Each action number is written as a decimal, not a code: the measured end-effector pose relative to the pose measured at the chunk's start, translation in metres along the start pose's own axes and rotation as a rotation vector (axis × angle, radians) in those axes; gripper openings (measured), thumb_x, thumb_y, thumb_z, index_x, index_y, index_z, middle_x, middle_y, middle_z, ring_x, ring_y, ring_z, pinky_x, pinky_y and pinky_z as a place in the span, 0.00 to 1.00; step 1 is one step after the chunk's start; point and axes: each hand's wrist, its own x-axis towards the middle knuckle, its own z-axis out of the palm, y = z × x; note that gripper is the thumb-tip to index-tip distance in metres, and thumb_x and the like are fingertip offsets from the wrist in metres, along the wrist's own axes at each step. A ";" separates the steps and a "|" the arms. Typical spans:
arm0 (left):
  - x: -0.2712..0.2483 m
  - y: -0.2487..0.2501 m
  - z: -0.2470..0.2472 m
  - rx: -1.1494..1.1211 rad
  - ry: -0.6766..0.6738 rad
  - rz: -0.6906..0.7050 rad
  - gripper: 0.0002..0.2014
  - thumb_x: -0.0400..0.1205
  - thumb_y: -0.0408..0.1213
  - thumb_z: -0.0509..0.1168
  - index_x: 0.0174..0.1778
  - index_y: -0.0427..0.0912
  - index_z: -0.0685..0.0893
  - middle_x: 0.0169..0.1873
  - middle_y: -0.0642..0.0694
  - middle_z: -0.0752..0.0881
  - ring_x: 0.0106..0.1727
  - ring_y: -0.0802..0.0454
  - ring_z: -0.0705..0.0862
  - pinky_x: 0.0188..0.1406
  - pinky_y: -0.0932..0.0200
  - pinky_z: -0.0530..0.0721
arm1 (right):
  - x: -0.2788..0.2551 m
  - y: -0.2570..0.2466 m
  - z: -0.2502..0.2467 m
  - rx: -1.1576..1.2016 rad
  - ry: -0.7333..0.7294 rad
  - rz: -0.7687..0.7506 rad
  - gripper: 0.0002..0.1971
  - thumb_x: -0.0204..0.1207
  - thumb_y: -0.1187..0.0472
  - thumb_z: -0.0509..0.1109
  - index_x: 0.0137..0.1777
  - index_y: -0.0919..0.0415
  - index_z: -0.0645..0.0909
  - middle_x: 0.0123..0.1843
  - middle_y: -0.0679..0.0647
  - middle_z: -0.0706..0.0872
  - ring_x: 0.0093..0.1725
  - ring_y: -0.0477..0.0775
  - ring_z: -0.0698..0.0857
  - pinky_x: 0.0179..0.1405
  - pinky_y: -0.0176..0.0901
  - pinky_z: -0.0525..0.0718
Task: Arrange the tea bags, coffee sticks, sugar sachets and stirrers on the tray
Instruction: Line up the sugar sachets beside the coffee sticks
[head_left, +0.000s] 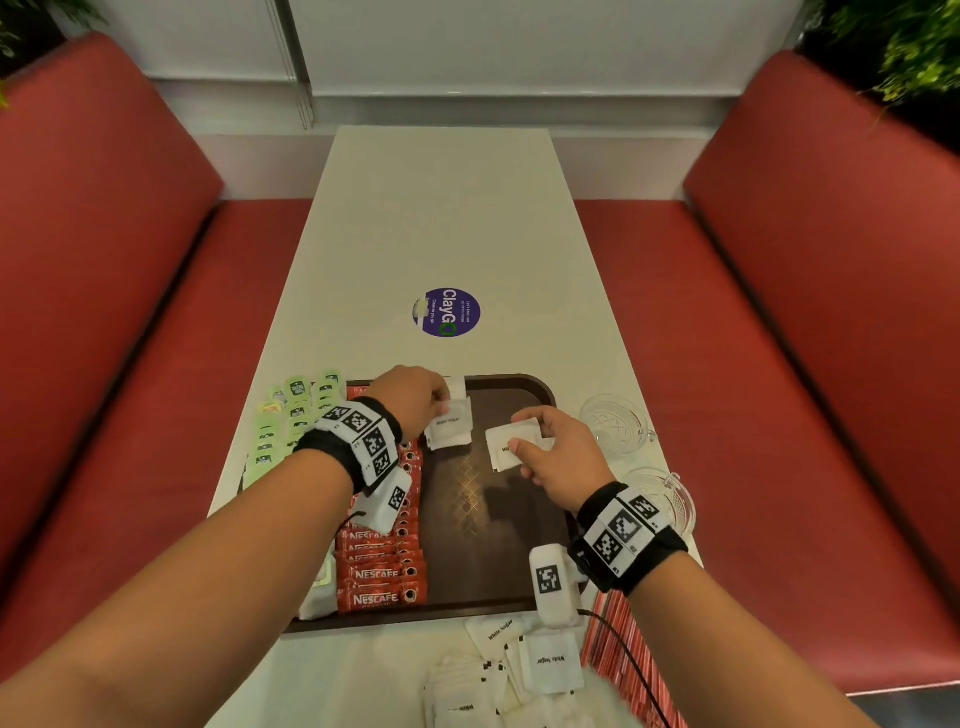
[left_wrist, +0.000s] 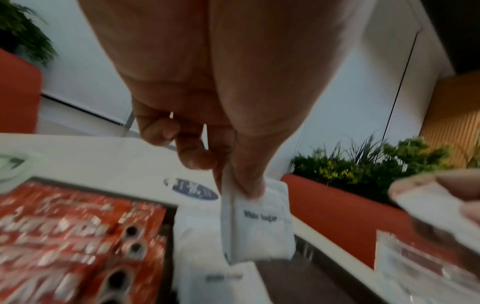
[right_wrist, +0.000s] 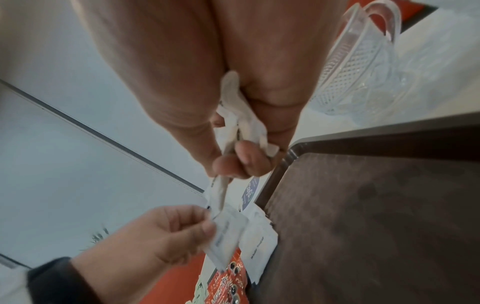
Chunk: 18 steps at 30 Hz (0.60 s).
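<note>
From the head view, a dark brown tray (head_left: 511, 387) lay on the pale table (head_left: 441, 218), with a column of red coffee sticks (head_left: 387, 574) along its left part and green tea bags (head_left: 291, 410) partly off its left edge. The left hand (head_left: 413, 397) hovered over the tray's far left area, its fingers pinching a white sugar sachet (head_left: 451, 413) just above a few sachets already lying there. The right hand (head_left: 558, 457) was above the tray's middle, gripping a small bundle of sachets (head_left: 506, 444). More loose sachets (head_left: 524, 670) lay on the table at the near edge, beside a bunch of red-striped stirrers (head_left: 618, 654), and two clear glass cups (head_left: 615, 423) stood to the tray's right. In the left wrist view, thumb and fingers (left_wrist: 197, 156) were closed on the upper edge of a sachet marked "White Sugar" (left_wrist: 259, 226), which hung upright over the tray beside the blurred coffee sticks (left_wrist: 78, 236). In the right wrist view, the right hand's fingers (right_wrist: 249, 158) were curled around several crumpled sachets (right_wrist: 239, 115), the tray's rim (right_wrist: 363, 133) ran close beside them, and the left hand (right_wrist: 155, 236) appeared below, holding its sachet (right_wrist: 228, 232).
</note>
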 end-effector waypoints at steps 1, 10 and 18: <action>0.001 -0.001 0.006 0.023 -0.049 0.002 0.10 0.86 0.44 0.65 0.59 0.47 0.87 0.57 0.47 0.88 0.57 0.46 0.84 0.59 0.54 0.81 | 0.000 0.000 0.000 -0.003 0.001 0.001 0.10 0.81 0.66 0.72 0.59 0.54 0.82 0.50 0.51 0.87 0.29 0.46 0.85 0.29 0.32 0.80; 0.012 -0.005 0.035 -0.022 -0.007 -0.108 0.09 0.80 0.47 0.71 0.53 0.51 0.87 0.55 0.46 0.83 0.54 0.47 0.83 0.56 0.53 0.82 | -0.003 0.001 -0.002 -0.023 -0.006 0.015 0.07 0.81 0.63 0.73 0.56 0.55 0.82 0.47 0.55 0.89 0.31 0.48 0.85 0.30 0.39 0.83; 0.007 0.000 0.041 0.195 -0.135 -0.082 0.18 0.74 0.49 0.78 0.58 0.53 0.85 0.60 0.48 0.82 0.60 0.46 0.82 0.62 0.50 0.83 | -0.003 0.001 -0.001 0.000 0.005 0.016 0.10 0.81 0.70 0.67 0.56 0.55 0.82 0.47 0.58 0.88 0.31 0.47 0.87 0.32 0.37 0.83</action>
